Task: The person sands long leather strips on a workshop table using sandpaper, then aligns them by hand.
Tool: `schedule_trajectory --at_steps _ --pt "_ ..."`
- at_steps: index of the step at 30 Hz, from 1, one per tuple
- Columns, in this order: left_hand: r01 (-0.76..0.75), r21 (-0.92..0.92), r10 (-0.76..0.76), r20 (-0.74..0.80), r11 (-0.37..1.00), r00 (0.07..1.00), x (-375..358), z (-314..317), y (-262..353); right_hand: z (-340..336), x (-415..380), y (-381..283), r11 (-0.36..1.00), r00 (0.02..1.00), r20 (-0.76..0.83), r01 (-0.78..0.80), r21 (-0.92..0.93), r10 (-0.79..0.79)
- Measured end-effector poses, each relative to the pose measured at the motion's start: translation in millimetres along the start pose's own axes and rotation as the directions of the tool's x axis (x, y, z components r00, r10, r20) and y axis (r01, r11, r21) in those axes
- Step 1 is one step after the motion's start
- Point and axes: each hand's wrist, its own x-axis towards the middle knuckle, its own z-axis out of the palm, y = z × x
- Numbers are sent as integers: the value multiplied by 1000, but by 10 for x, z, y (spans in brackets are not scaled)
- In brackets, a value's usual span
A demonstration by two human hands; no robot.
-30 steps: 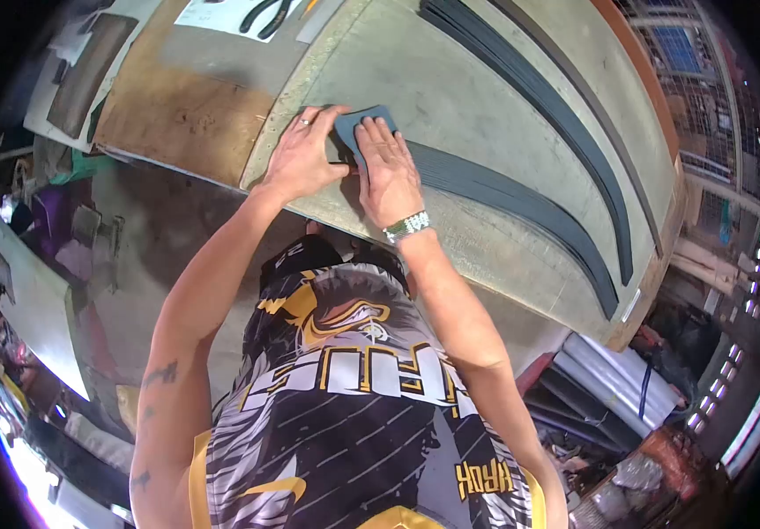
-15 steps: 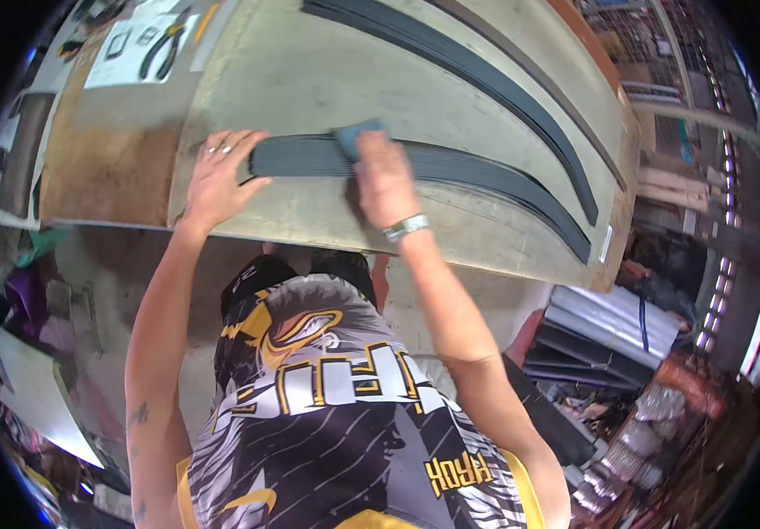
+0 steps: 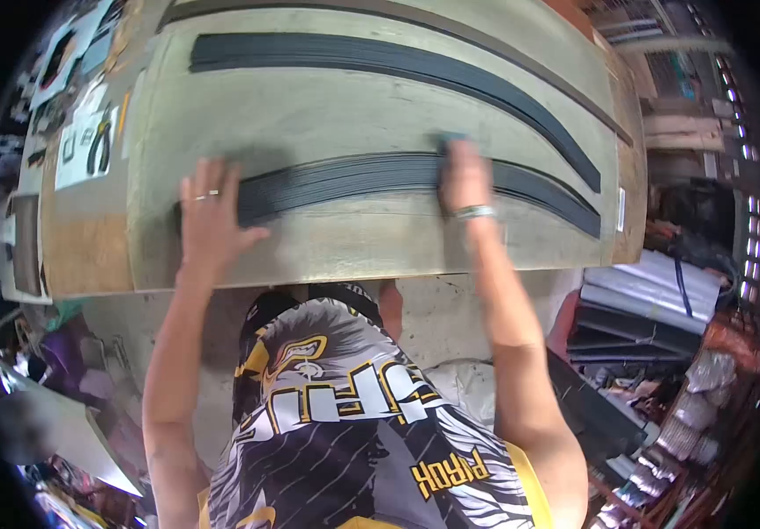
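A bundle of long dark strips (image 3: 353, 175) lies curved across the work table (image 3: 327, 247). Over its left end is my left hand (image 3: 212, 212), fingers spread, with a ring on one finger. Farther right, my right hand (image 3: 466, 181) is on the same bundle, closed on a blue-grey cloth (image 3: 456, 139) that shows past the fingertips; motion blurs it. Beyond them a second bundle of dark strips (image 3: 353, 55) curves toward the right edge of the table.
A thin brown strip (image 3: 450, 31) runs along the far side. Pliers (image 3: 99, 147) lie on a white sheet (image 3: 71, 166) at the left. Silver rolls (image 3: 653, 286) stand beside the table at the lower right.
My right hand has moved right along the strips with the cloth. My left hand has opened wider at the left end. The view has shifted, and the far bundle now shows whole.
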Motion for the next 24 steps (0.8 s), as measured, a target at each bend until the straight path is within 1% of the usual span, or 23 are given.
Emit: schedule_trajectory --at_steps 1,2,3,4,5,7,8,9,10,11,13,14,15,16,17,18,19,21,22,23,24 --pt "-86 -27 86 -11 996 996 144 73 261 -30 39 -682 994 994 -21 103 -46 -104" --pt "-76 -80 80 41 994 996 386 247 587 23 29 -1450 981 985 -58 169 96 -164" --pt "-35 -130 48 100 991 994 525 451 761 -16 1 -1525 935 981 -39 192 297 -189" --pt "13 -174 16 167 985 986 602 586 913 -67 52 -1354 928 966 -74 258 269 -247" --pt "-21 -107 34 127 994 991 598 665 963 -53 21 -964 967 984 -41 178 180 -173" --pt "-54 30 53 35 998 998 576 745 895 -166 -134 186 999 999 9 45 -1 -45" --pt "-60 61 59 11 996 998 583 753 899 -428 -214 684 1000 997 -76 -6 -28 4" --pt "-52 48 51 21 998 998 571 736 932 -680 -289 1189 969 967 68 -247 -14 247" --pt "-43 37 42 27 998 999 571 697 956 -704 -447 1786 944 945 -3 -328 -34 328" --pt "-35 28 35 27 999 999 593 661 975 -730 -606 2295 914 918 -30 -396 -84 395" --pt "-43 25 43 7 999 999 595 624 980 -818 -590 2407 843 855 -32 -517 -147 518" --pt "-51 16 51 -1 999 999 594 631 1008 -681 -564 2385 881 877 90 -473 -14 473" --pt "-52 19 52 -24 998 998 586 642 1039 -773 -342 1692 877 854 223 -480 -10 470" --pt "-58 21 58 -44 998 997 570 648 1056 -421 -372 1355 981 976 98 -192 -13 193" --pt "-66 29 68 -69 997 995 578 655 1056 -374 -289 744 997 994 77 -70 -38 72" --pt "-77 39 80 -83 996 993 573 676 1048 -154 -256 258 999 1000 12 21 47 -22" --pt "-82 50 87 -100 995 991 571 702 1042 -351 -131 -220 973 996 -46 85 215 -77" --pt "-99 72 108 -127 992 986 558 748 1017 -202 -200 -318 941 984 -109 166 295 -140" --pt "-103 85 113 -123 991 986 552 766 999 -344 -188 -26 956 980 34 181 231 -194" --pt "-105 87 114 -98 991 989 578 748 1024 -471 -240 352 986 995 6 102 135 -103" --pt "-96 88 103 -77 992 992 584 720 1041 -553 -349 910 996 999 45 -11 87 7"
